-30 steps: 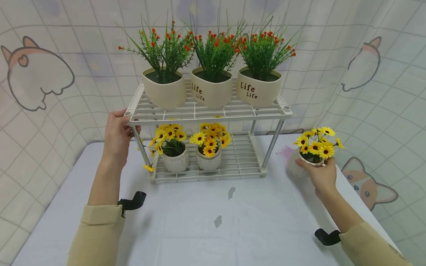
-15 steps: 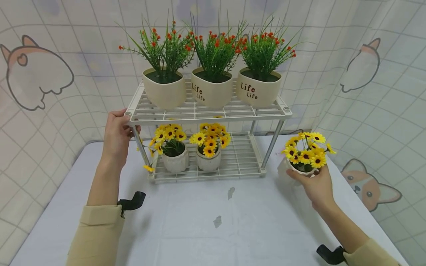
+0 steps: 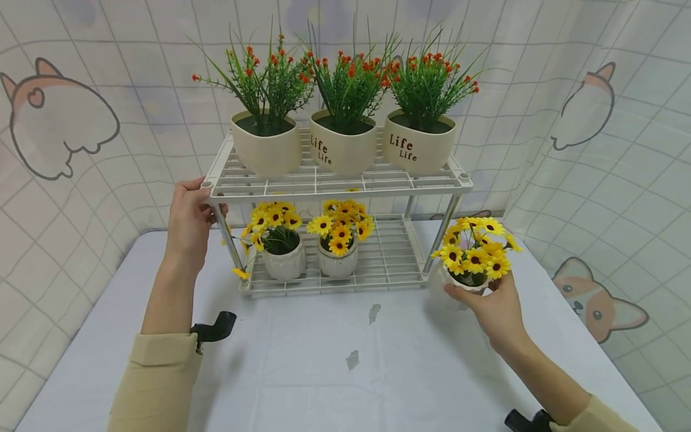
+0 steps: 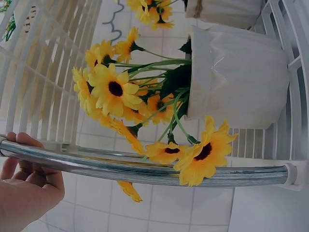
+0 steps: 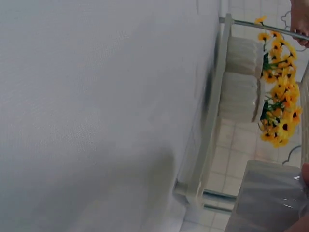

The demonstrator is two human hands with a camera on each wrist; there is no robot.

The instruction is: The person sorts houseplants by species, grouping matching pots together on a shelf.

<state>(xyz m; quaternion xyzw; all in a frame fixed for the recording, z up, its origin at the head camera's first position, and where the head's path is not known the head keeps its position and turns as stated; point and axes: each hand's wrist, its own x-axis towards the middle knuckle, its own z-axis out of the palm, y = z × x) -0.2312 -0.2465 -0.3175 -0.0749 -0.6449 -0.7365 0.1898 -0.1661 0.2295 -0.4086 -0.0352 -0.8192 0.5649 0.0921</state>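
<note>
My right hand (image 3: pixel 499 312) grips a small white pot of yellow daisies (image 3: pixel 475 261), thumb and fingers on its sides below the rim. This pot is up off the white table, just right of a two-tier white wire rack (image 3: pixel 340 194); in the right wrist view its smooth white side (image 5: pixel 270 198) shows. At the rack's upper left corner my left hand (image 3: pixel 189 225) holds the metal post (image 4: pixel 231 176), fingers curled round it in the left wrist view. Two matching daisy pots, a left one (image 3: pixel 284 258) and a middle one (image 3: pixel 338 261), stand on the lower tier.
On the upper tier stand three cream pots of red-flowered grass: left (image 3: pixel 267 147), middle (image 3: pixel 345 147) and right (image 3: pixel 421 144). The lower tier's bare wire (image 3: pixel 396 258) shows right of the daisies. A tiled-pattern curtain (image 3: pixel 637 210) surrounds the table (image 3: pixel 302 360).
My right hand has carried the daisy pot leftward from the table's right side, close to the rack's right front post. The left hand and the rack have stayed put.
</note>
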